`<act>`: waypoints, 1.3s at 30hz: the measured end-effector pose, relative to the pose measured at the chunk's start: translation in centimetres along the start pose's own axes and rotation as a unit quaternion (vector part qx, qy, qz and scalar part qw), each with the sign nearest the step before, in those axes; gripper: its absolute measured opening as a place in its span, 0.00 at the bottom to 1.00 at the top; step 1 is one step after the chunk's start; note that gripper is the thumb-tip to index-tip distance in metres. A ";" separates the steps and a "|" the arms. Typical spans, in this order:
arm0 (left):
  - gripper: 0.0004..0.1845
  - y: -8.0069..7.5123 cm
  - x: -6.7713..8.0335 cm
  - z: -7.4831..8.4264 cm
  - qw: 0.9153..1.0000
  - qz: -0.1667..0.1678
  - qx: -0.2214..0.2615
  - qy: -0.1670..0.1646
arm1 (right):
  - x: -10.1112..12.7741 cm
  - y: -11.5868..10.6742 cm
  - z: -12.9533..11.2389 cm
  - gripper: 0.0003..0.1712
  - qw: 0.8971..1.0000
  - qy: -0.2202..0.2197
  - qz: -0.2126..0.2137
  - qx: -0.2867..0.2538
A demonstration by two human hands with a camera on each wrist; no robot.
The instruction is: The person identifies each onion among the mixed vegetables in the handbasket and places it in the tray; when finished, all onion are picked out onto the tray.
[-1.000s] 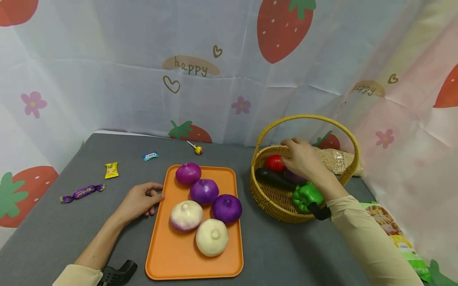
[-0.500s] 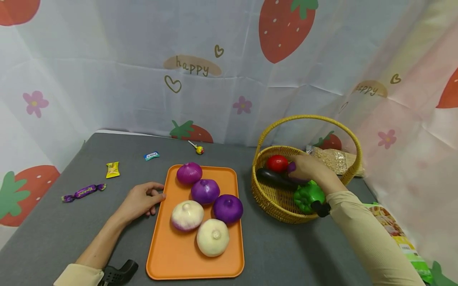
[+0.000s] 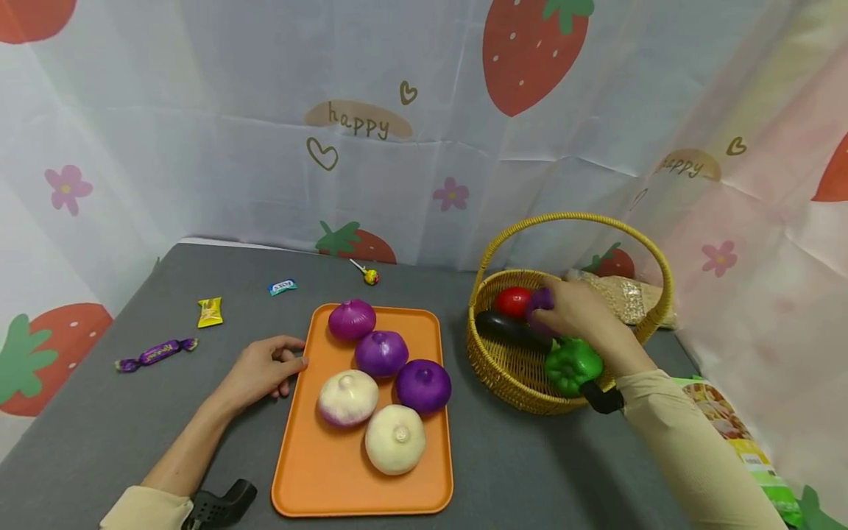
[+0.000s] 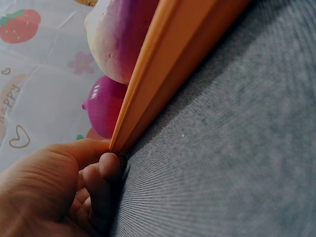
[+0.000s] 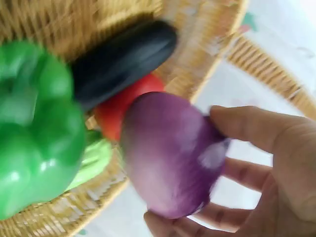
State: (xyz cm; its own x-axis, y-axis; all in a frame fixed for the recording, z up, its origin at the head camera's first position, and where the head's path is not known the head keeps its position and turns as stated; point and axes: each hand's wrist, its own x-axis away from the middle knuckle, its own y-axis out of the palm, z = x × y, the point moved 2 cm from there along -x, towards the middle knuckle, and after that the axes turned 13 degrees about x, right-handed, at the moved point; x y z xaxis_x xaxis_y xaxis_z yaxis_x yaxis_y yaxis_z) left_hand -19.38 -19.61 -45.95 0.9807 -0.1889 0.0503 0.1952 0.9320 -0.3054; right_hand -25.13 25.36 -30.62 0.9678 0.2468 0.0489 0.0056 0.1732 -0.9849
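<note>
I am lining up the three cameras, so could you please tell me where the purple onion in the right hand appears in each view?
Head: the purple onion sits right of centre, over the wicker basket, gripped by the right hand, beside the red tomato.
Left wrist: not in it; only onions on the orange tray show.
Right wrist: centre, purple onion held in the fingers.
Shared landmark: the green pepper.
</note>
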 end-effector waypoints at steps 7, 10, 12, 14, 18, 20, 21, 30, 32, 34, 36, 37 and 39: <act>0.22 -0.1 0.0 0.1 1.000 0.000 -0.004 -0.003 | 3.0 -1.4 -3.2 0.33 0.995 -0.002 0.093 -0.046; 0.22 -0.1 0.0 0.2 1.000 -0.001 -0.003 -0.005 | 4.4 -1.6 -4.9 0.33 0.988 -0.025 0.132 -0.076; 0.22 0.0 0.0 0.2 1.000 -0.001 -0.002 -0.005 | 5.3 -1.6 -6.0 0.32 0.984 -0.041 0.150 -0.085; 0.22 0.0 0.0 0.2 1.000 0.000 -0.001 -0.005 | 6.2 -1.5 -7.1 0.32 0.981 -0.057 0.162 -0.090; 0.22 0.0 0.0 0.2 1.000 -0.001 -0.001 -0.005 | 7.7 -0.9 -9.1 0.32 0.980 -0.086 0.161 -0.084; 0.22 0.0 0.0 0.2 1.000 -0.002 -0.001 -0.006 | 8.2 -0.4 -9.9 0.32 0.980 -0.102 0.151 -0.079; 0.22 0.0 0.0 0.2 1.000 -0.001 0.000 -0.006 | 8.5 -0.1 -10.3 0.32 0.981 -0.110 0.144 -0.074; 0.22 0.0 0.0 0.3 1.000 -0.002 0.003 -0.009 | 9.4 2.6 -12.2 0.28 0.981 -0.162 0.086 -0.068; 0.22 0.0 0.0 0.3 1.000 -0.002 0.003 -0.008 | 9.4 2.9 -12.5 0.28 0.980 -0.165 0.083 -0.069; 0.22 0.0 0.0 0.3 1.000 -0.003 0.002 -0.007 | 9.3 3.1 -12.7 0.29 0.981 -0.163 0.076 -0.067; 0.22 0.0 0.0 0.3 1.000 -0.003 0.001 -0.006 | 9.1 3.2 -12.9 0.29 0.982 -0.160 0.069 -0.067; 0.22 0.0 0.0 0.2 1.000 -0.002 0.000 -0.006 | 9.0 3.2 -13.0 0.30 0.983 -0.159 0.066 -0.067; 0.22 0.0 0.0 0.2 1.000 -0.002 0.000 -0.005 | 8.8 3.3 -13.1 0.30 0.983 -0.160 0.065 -0.069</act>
State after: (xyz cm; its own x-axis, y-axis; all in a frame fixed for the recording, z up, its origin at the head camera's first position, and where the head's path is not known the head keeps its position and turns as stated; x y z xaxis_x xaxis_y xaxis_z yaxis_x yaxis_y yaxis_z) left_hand -19.34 -19.53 -45.76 0.9799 -0.1898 0.0611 0.1994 0.9310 -0.3056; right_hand -13.28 15.60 -35.64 0.8346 0.5484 -0.0509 -0.0576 -0.0049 -0.9983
